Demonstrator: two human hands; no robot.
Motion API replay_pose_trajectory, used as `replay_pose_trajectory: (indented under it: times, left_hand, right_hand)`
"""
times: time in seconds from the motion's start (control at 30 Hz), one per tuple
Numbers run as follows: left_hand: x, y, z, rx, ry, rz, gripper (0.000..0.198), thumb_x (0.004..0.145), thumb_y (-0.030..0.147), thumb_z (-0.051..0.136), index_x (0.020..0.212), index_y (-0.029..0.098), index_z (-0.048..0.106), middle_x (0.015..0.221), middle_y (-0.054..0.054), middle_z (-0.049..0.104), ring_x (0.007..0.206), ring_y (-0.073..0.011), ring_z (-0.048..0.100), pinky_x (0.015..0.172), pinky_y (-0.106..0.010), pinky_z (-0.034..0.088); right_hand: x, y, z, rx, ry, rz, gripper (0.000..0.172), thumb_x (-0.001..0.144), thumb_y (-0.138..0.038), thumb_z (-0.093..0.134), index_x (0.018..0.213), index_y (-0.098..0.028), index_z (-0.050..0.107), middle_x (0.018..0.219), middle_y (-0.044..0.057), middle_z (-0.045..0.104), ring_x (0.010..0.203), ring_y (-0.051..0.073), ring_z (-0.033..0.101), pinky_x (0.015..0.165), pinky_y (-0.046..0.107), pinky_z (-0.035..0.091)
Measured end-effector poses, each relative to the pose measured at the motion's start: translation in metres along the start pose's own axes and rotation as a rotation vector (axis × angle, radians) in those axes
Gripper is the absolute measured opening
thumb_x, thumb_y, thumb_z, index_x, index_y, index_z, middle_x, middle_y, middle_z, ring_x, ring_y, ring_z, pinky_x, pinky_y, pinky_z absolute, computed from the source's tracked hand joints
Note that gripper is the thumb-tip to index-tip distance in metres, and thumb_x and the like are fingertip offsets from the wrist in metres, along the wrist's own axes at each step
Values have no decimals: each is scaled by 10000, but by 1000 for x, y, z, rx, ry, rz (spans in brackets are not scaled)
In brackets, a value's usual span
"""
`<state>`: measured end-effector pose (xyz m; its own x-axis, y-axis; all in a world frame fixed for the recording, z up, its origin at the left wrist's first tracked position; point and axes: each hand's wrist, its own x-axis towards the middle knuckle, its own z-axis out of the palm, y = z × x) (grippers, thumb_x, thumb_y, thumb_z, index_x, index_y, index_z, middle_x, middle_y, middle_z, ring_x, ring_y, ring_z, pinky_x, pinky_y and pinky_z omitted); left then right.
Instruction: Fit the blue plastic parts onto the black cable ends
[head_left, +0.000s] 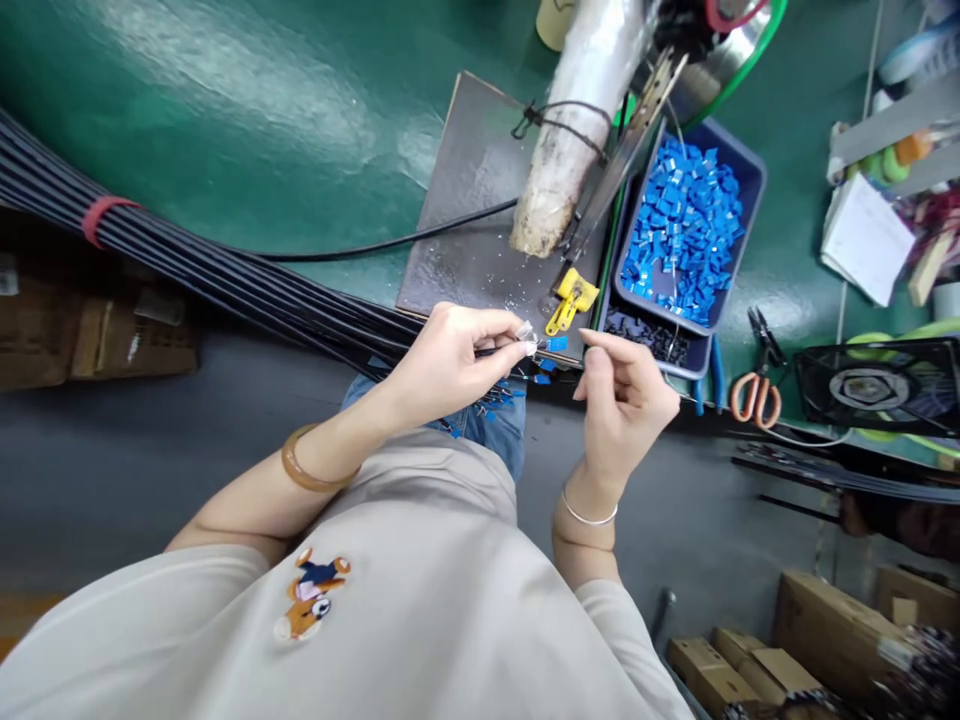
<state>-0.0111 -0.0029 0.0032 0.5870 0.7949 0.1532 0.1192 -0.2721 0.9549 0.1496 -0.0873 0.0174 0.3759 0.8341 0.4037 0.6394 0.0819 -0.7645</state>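
My left hand [461,355] is closed in a pinch on a black cable, with white wrapping on its fingertips. Just past the fingertips a small blue connector [556,343] shows at the cable's end. To its right, my right hand [626,400] has thumb and forefinger together and the other fingers curled; whatever lies between them, if anything, is too small to make out. Below the hands, several more cable ends with blue connectors [495,398] hang over my lap. The bundle of black cables [247,285] comes in from the left, bound by a red tie [101,215].
A yellow clip [574,300] lies on the dark board [469,170], beneath a plastic-wrapped post [581,110]. Blue connectors fill a grey bin [750,215]; small dark parts [652,335] sit below it. Orange-handled scissors [757,390] and a black fan [874,385] are at right.
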Motion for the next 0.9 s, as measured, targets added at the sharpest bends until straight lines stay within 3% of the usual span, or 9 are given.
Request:
replay_pose_trajectory:
  times: [0.1, 0.2, 0.43, 0.6, 0.73, 0.9]
  left_hand:
    - [1, 1, 0, 15, 2, 20, 174, 853, 220, 608, 723, 114, 655, 590, 3, 589, 540, -74, 495, 527, -199, 365]
    - [2, 1, 1, 28, -6, 18, 160, 851, 211, 602, 738, 113, 660, 586, 11, 577, 538, -67, 479, 518, -190, 362]
    - [3, 0, 2, -149, 6, -109, 174, 868, 217, 584, 733, 117, 626, 591, -5, 607, 532, -72, 545, 519, -176, 433]
    - [5, 1, -2, -293, -11, -169, 146, 864, 205, 595, 745, 121, 613, 580, -5, 628, 525, -65, 584, 528, -151, 471]
    - [6, 1, -2, -306, -16, -189, 146, 859, 200, 601, 737, 120, 606, 587, -9, 636, 532, -63, 601, 536, -142, 482]
    - [5, 1, -1, -295, -8, -183, 142, 857, 192, 603, 735, 119, 606, 581, -6, 629, 530, -64, 606, 527, -138, 484]
  right_hand:
    - [3, -2, 1, -123, -146, -110, 179, 876, -272, 650, 1047, -249, 697, 592, -87, 499, 443, 34, 377, 443, 191, 331]
    - [6, 1, 6, -150, -206, -143, 86, 887, -257, 633, 939, -216, 688, 589, -85, 479, 470, 29, 387, 488, 180, 356]
    - [2, 9, 17, -226, -133, -184, 83, 909, -267, 608, 884, -197, 643, 652, -57, 594, 483, 35, 459, 515, 182, 384]
    - [-2, 12, 18, -211, -133, -150, 81, 898, -252, 619, 845, -199, 647, 621, -71, 573, 450, 24, 411, 499, 184, 365]
    - [-2, 11, 14, -103, -12, -82, 51, 882, -264, 641, 895, -228, 675, 594, -78, 538, 450, 37, 424, 454, 201, 332]
    - [0, 9, 15, -144, -19, -191, 125, 851, -221, 681, 972, -250, 676, 598, -89, 536, 440, 31, 396, 447, 198, 330]
